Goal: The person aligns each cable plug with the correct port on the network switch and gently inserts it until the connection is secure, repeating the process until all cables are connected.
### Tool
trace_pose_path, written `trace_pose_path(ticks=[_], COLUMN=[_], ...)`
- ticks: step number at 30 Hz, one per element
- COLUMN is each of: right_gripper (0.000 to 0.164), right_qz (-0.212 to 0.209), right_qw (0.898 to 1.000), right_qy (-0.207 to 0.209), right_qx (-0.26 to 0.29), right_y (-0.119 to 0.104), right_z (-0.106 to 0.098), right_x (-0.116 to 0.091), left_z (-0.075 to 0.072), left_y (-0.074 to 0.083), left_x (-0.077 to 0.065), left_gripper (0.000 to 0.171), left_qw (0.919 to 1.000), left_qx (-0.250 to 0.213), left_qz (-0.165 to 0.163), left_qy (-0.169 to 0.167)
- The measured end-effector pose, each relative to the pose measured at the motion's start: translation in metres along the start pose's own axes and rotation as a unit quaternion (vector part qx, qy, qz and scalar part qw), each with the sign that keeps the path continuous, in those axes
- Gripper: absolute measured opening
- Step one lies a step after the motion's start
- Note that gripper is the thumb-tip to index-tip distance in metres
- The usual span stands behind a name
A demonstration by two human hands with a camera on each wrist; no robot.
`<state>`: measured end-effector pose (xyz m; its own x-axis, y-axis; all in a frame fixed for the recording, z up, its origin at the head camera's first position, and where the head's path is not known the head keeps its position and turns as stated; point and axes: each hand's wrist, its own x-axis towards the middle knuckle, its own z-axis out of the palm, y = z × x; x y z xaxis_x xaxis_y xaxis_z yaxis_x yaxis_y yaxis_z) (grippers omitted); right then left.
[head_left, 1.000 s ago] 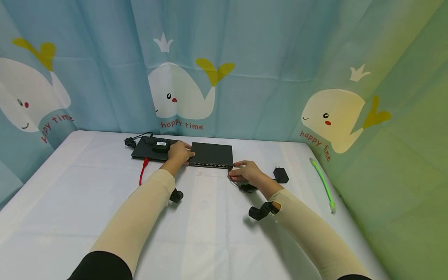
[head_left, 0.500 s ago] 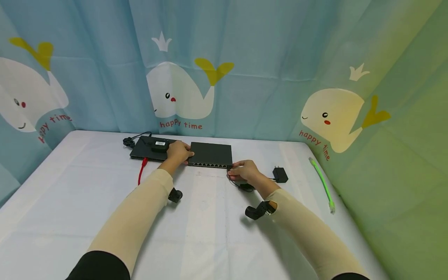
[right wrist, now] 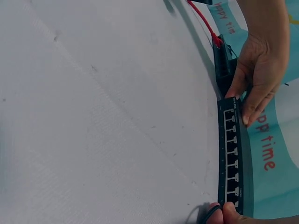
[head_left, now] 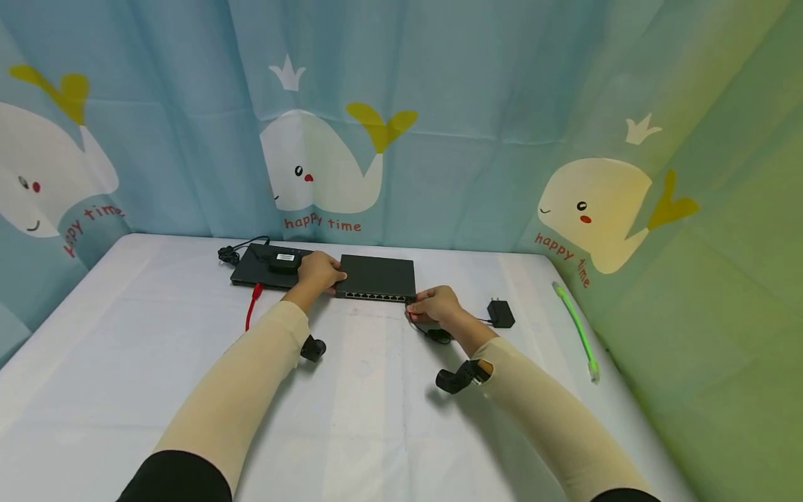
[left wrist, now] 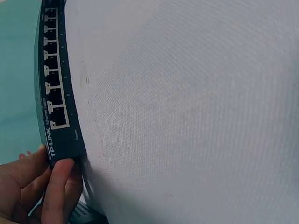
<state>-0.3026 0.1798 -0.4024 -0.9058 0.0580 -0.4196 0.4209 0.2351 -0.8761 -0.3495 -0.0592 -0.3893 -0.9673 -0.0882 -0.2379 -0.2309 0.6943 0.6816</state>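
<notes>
A black TP-LINK Ethernet switch [head_left: 379, 274] lies near the back of the table, its row of ports facing the person. At its left end the left hand [head_left: 318, 272] grips the corner, thumb and fingers on either side in the left wrist view. The right hand [head_left: 436, 305] pinches the end of a thin black power cord [right wrist: 211, 213] against the switch's right front corner. Fingers cover the cord's tip, so I cannot tell whether it is plugged in. The cord's bundle [head_left: 439, 336] lies below that hand, and its black power adapter [head_left: 501, 314] rests to the right.
Left of the switch lies another flat black device [head_left: 257, 273] with a red cable [head_left: 253, 307] at its front. A black adapter [head_left: 285, 262] sits on it, and a bundled black cord [head_left: 228, 255] is beside it. A green cable [head_left: 577, 331] lies near the table's right edge.
The head view has shifted slightly, carrying the whole scene a little to the left. Both hands keep their places on the switch and the cord.
</notes>
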Motion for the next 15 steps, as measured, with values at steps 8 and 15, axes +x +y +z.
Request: trace_pose_path(ticks=[8, 15], right_gripper=[0.039, 0.042], right_qz=[0.005, 0.005], right_qw=[1.0, 1.0], right_qy=[-0.007, -0.014], right_qx=[0.015, 0.01], right_y=[0.0001, 0.001], right_z=[-0.0016, -0.0036], right_x=[0.0009, 0.0008], left_z=[-0.0001, 0.0003], left_y=[-0.0003, -0.0007], left_x=[0.0026, 0.0025], left_gripper=[0.041, 0.04], left_qw=[0.9994, 0.9995], left_qx=[-0.022, -0.019], left_qz=[-0.024, -0.022], left_qy=[-0.008, -0.011])
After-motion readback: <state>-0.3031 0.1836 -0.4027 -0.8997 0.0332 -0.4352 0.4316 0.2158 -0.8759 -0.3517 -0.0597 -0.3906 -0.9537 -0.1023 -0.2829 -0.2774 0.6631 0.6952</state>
